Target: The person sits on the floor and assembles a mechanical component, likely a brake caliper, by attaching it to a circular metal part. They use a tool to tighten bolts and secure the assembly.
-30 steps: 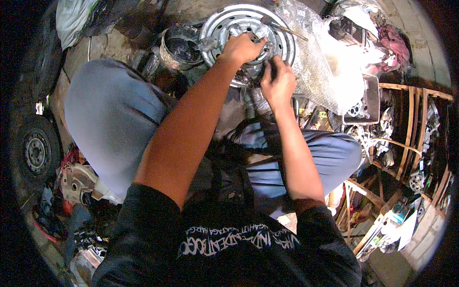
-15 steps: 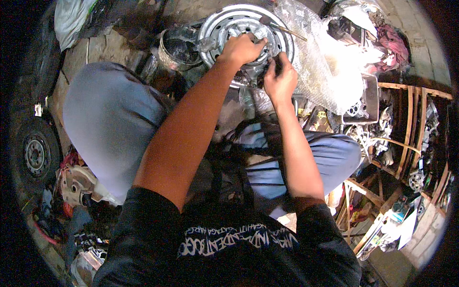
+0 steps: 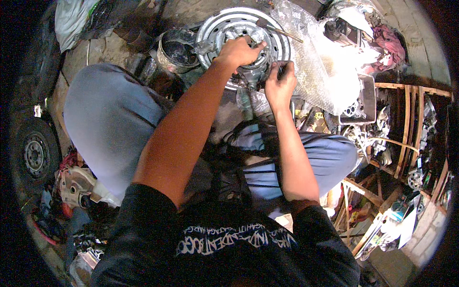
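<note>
while the person squats over the job, the silver steel wheel rim (image 3: 239, 28) lies flat on the ground at the far centre, just beyond the knees. left hand (image 3: 237, 51) is curled down over the rim's hub area, fingers (image 3: 253, 48) narrow and clamped on a small grey metal part (image 3: 251, 71) at the centre; exactly what that part is, cannot tell. right hand (image 3: 279, 86) sits just right of it at the near edge of the rim, closed tight around a thin dark tool (image 3: 280, 67), tip aimed at the same centre piece. judging progress: work at the hub looks mid-way, both hands engaged, the part seated in the rim and not lifted clear; whether any fastener is already out is hidden under the hands. a dark round tin (image 3: 178, 50) stands touching the rim's left side, a sheet of bubble wrap (image 3: 320, 67) lies to the right with a thin rod (image 3: 279, 28) across the rim's far right edge. a small black tyre (image 3: 34, 153) sits far left, well apart.
</note>
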{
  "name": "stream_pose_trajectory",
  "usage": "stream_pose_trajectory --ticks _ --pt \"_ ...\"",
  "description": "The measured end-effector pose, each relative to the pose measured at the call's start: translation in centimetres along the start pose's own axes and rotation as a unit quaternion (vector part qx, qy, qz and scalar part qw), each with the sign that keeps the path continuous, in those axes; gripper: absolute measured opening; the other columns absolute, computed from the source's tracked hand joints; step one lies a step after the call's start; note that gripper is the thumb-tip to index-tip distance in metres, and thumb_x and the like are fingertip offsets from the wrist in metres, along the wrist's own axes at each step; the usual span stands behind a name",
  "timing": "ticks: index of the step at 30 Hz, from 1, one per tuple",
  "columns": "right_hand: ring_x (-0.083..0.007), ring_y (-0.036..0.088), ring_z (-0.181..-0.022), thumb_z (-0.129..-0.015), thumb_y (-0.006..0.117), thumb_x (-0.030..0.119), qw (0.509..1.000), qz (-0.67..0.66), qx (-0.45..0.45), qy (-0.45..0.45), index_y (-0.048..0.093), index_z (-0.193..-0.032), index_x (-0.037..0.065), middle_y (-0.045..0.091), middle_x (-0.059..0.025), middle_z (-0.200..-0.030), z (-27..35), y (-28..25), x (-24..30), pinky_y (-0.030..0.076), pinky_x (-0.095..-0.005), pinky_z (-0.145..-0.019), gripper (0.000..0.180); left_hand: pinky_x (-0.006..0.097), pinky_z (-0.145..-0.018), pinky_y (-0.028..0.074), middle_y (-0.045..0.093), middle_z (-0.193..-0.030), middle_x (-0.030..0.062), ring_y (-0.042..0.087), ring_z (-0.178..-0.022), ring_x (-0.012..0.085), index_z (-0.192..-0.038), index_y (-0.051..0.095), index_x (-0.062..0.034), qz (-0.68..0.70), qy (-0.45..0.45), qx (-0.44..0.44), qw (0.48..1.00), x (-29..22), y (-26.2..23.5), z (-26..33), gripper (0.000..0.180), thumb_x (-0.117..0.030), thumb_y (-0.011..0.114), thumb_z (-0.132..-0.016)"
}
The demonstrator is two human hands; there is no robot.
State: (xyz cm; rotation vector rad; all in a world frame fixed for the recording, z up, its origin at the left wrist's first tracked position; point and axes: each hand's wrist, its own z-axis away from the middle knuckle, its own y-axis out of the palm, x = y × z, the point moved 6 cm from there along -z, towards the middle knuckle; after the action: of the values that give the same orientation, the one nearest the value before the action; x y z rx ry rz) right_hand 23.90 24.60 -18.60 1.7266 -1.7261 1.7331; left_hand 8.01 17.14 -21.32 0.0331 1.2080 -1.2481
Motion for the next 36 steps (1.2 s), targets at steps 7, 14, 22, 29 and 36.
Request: stream_pose_trajectory --ticks 7,14,22,29,36 --pt "-0.0488 0.068 -0.082 -0.091 0.06 0.004 1.0 0.013 -0.006 0.006 0.058 -0.101 -0.002 0.068 -0.0285 -0.085 0.8 -1.4 0.0 0.05 -0.0535 -0.074 0.011 0.041 -0.058 0.065 0.066 -0.122 0.0287 0.074 -0.092 0.0386 -0.142 0.053 -0.0014 -0.025 0.025 -0.004 0.999 0.1 0.7 0.3 0.095 -0.075 0.062 -0.082" --pt "-0.048 0.067 -0.081 -0.087 0.062 0.005 1.0 -0.002 0.003 -0.003 0.065 -0.089 -0.002 0.068 -0.0273 -0.083 1.4 -1.6 0.4 0.051 -0.0506 -0.072 0.008 0.042 -0.06 0.065 0.067 -0.115 0.0323 0.074 -0.088 0.0407 -0.135 0.06 -0.001 -0.082 0.067 -0.071 0.992 0.1 1.0 0.2 0.093 -0.076 0.063 -0.08" --pt "-0.0468 0.065 -0.08 -0.088 0.064 0.008 0.999 0.038 0.021 -0.011 0.065 -0.093 -0.001 0.067 -0.0261 -0.084 2.4 -0.5 0.5 0.05 -0.0514 -0.073 0.01 0.044 -0.059 0.065 0.066 -0.113 0.0348 0.073 -0.088 0.0426 -0.132 0.061 -0.001 -0.029 0.047 -0.046 0.997 0.8 1.3 0.0 0.091 -0.076 0.062 -0.081" --pt "-0.0466 0.064 -0.077 -0.089 0.064 0.008 0.992 0.074 0.015 -0.099 0.065 -0.092 0.001 0.067 -0.0248 -0.084 3.2 -0.3 1.8 0.05 -0.0516 -0.073 0.008 0.042 -0.056 0.065 0.066 -0.118 0.0325 0.073 -0.088 0.042 -0.137 0.057 -0.0011 -0.043 0.028 -0.024 0.998 0.8 1.2 0.1 0.096 -0.079 0.06 -0.081" --pt "-0.0455 0.061 -0.083 -0.088 0.064 0.008 0.996 0.041 0.033 -0.076 0.064 -0.09 -0.002 0.065 -0.0261 -0.085 2.7 0.3 1.3 0.046 -0.0523 -0.08 0.01 0.041 -0.055 0.064 0.066 -0.116 0.0322 0.074 -0.081 0.04 -0.138 0.056 -0.0004 -0.046 0.039 -0.015 0.998 0.9 1.4 -0.4 0.098 -0.08 0.058 -0.081"
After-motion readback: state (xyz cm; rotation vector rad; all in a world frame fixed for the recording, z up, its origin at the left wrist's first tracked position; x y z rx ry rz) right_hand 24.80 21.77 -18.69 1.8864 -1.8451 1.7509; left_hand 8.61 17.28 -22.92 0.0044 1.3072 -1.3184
